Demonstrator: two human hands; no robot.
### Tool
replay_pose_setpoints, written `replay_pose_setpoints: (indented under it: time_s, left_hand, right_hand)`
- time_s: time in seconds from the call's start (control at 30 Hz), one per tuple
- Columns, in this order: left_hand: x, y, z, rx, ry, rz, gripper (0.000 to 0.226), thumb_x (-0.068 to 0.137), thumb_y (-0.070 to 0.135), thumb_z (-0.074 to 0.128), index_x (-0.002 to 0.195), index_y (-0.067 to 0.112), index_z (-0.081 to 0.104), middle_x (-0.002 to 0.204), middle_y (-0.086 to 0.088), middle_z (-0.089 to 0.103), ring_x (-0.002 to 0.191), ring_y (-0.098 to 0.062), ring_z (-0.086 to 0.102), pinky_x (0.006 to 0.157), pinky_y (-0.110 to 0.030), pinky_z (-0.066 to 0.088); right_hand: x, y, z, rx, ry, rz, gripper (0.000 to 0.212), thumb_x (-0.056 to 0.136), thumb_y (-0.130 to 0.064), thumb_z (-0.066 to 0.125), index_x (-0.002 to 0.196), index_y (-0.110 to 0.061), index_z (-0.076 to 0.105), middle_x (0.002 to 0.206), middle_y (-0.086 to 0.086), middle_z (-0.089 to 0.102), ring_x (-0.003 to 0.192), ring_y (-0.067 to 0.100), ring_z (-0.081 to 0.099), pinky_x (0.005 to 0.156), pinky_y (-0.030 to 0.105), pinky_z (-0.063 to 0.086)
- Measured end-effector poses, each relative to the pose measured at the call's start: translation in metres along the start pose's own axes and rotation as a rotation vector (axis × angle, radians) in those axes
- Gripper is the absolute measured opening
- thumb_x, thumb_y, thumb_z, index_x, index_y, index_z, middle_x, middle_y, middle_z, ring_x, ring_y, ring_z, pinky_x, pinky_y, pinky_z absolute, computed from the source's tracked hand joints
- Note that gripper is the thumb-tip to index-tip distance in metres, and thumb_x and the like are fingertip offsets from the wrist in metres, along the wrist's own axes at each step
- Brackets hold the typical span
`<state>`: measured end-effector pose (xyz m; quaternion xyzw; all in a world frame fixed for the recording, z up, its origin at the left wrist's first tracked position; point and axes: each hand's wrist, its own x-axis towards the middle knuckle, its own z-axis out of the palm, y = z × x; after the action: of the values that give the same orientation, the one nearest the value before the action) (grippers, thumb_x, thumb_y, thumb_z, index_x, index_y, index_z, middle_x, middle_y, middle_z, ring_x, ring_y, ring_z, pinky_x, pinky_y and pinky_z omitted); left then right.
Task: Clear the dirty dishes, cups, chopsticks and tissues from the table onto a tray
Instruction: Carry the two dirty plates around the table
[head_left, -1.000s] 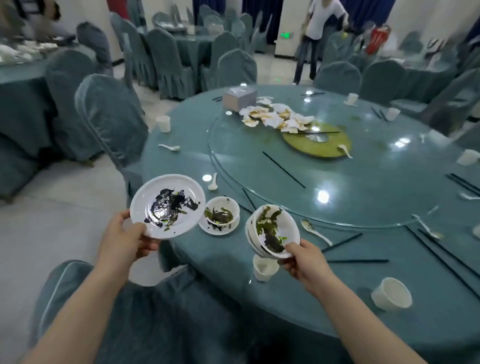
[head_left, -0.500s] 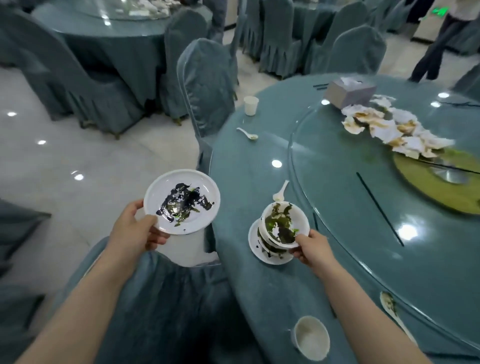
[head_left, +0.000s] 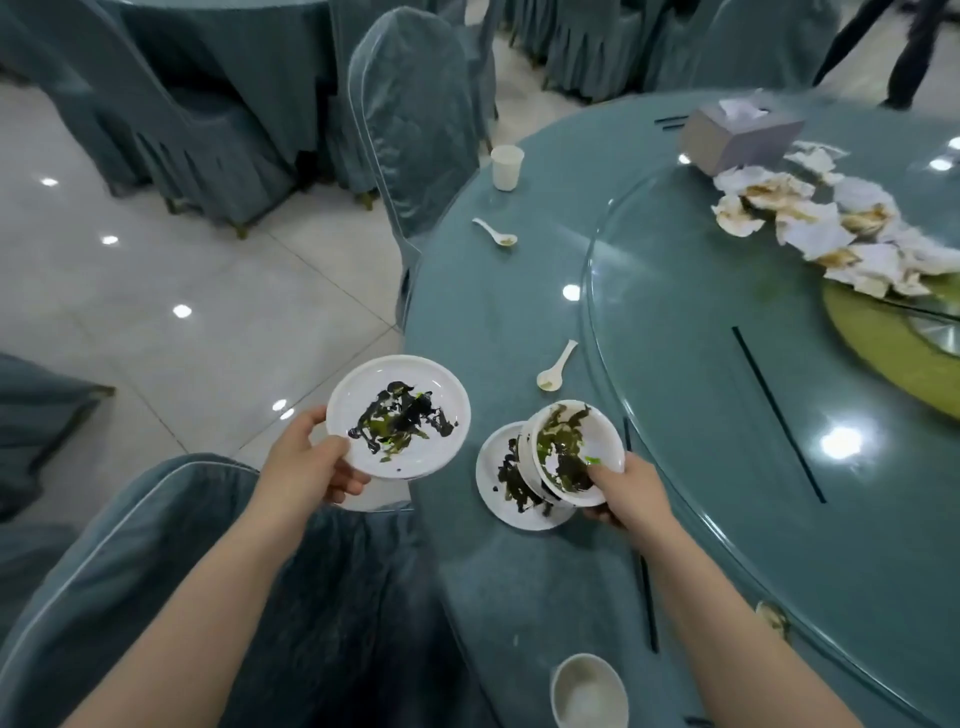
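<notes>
White plate (head_left: 400, 415) smeared black-green, teal tablecloth (head_left: 498, 312), perhaps olive turntable centre (head_left: 893, 353)
</notes>
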<state>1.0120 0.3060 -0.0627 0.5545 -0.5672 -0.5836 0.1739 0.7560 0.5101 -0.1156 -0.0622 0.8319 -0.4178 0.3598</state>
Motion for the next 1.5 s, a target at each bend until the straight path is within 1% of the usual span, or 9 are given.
replay_pose_setpoints:
  time_s: [0.1,0.23,0.43,0.6,0.7,0.93,1.07,1.2,1.5]
  left_hand:
    - [0.003,-0.002,0.036,0.03,-0.079,-0.016,0.039,0.089,0.003,0.041,0.121,0.024,0.044,0.055,-0.012,0.067,0.042,-0.016,0.058,0.036,-0.023,0.04]
    - [0.004,-0.009,0.087,0.075,-0.204,-0.059,0.042,0.091,0.002,0.043,0.128,0.022,0.041,0.056,-0.013,0.067,0.044,-0.018,0.06,0.04,-0.024,0.044]
    - [0.002,-0.028,0.136,0.2,-0.307,-0.142,0.048,0.093,0.005,0.047,0.135,0.025,0.036,0.059,-0.011,0.068,0.047,-0.019,0.062,0.043,-0.024,0.048]
    - [0.007,-0.044,0.149,0.422,-0.327,-0.06,0.054,0.094,0.012,0.048,0.142,0.031,0.03,0.067,-0.009,0.072,0.051,-0.019,0.067,0.042,-0.024,0.048]
    - [0.01,-0.047,0.153,0.474,-0.363,-0.057,0.049,0.093,0.015,0.052,0.134,0.035,0.034,0.061,-0.009,0.07,0.05,-0.021,0.067,0.041,-0.023,0.047]
    - [0.006,-0.028,0.172,0.465,-0.22,-0.015,0.026,0.086,0.005,0.053,0.111,0.003,0.046,0.058,-0.011,0.059,0.044,-0.02,0.05,0.044,-0.026,0.04]
    - [-0.003,0.004,0.175,0.341,-0.203,0.084,0.022,0.089,0.004,0.048,0.109,0.011,0.043,0.066,-0.014,0.06,0.046,-0.019,0.05,0.033,-0.02,0.038]
    - [-0.015,0.034,0.192,0.256,-0.234,0.188,0.028,0.088,0.002,0.044,0.111,0.017,0.042,0.07,-0.012,0.061,0.048,-0.017,0.051,0.036,-0.019,0.039]
    - [-0.038,0.036,0.268,0.453,-0.472,0.278,0.029,0.086,0.005,0.046,0.11,0.021,0.045,0.064,-0.009,0.065,0.047,-0.016,0.057,0.045,-0.022,0.043]
  right_hand:
    - [-0.004,0.005,-0.031,0.121,0.062,-0.037,0.007,0.086,-0.013,0.057,0.086,-0.017,0.063,0.056,0.003,0.068,0.041,0.018,0.059,0.038,0.022,0.042]
    - [-0.01,0.016,-0.076,0.205,0.138,-0.033,0.004,0.086,-0.017,0.061,0.089,-0.02,0.063,0.075,0.006,0.069,0.05,0.016,0.063,0.047,0.028,0.053]
    - [-0.026,0.048,-0.116,0.238,0.198,0.032,0.005,0.088,-0.018,0.06,0.092,-0.02,0.064,0.079,0.009,0.069,0.054,0.021,0.061,0.047,0.028,0.05]
    - [-0.037,0.076,-0.129,0.259,0.237,0.07,0.005,0.089,-0.015,0.06,0.093,-0.015,0.063,0.073,0.01,0.068,0.04,0.014,0.056,0.038,0.024,0.041]
    - [-0.044,0.085,-0.134,0.266,0.235,0.078,0.006,0.089,-0.016,0.059,0.094,-0.014,0.063,0.07,0.011,0.068,0.04,0.016,0.056,0.041,0.026,0.041]
    - [-0.064,0.1,-0.149,0.319,0.267,0.099,0.008,0.089,-0.013,0.058,0.096,-0.01,0.062,0.066,0.014,0.067,0.042,0.021,0.055,0.037,0.023,0.038]
    - [-0.074,0.11,-0.163,0.349,0.319,0.083,0.006,0.089,-0.009,0.056,0.092,-0.007,0.061,0.056,0.012,0.063,0.037,0.018,0.05,0.035,0.022,0.034]
    - [-0.076,0.122,-0.182,0.375,0.433,0.102,0.004,0.089,-0.012,0.057,0.088,-0.014,0.061,0.059,0.009,0.066,0.039,0.017,0.054,0.036,0.022,0.038]
    - [-0.069,0.159,-0.242,0.382,0.743,0.219,0.015,0.089,-0.018,0.053,0.095,-0.006,0.06,0.064,0.008,0.058,0.047,0.018,0.047,0.043,0.025,0.036]
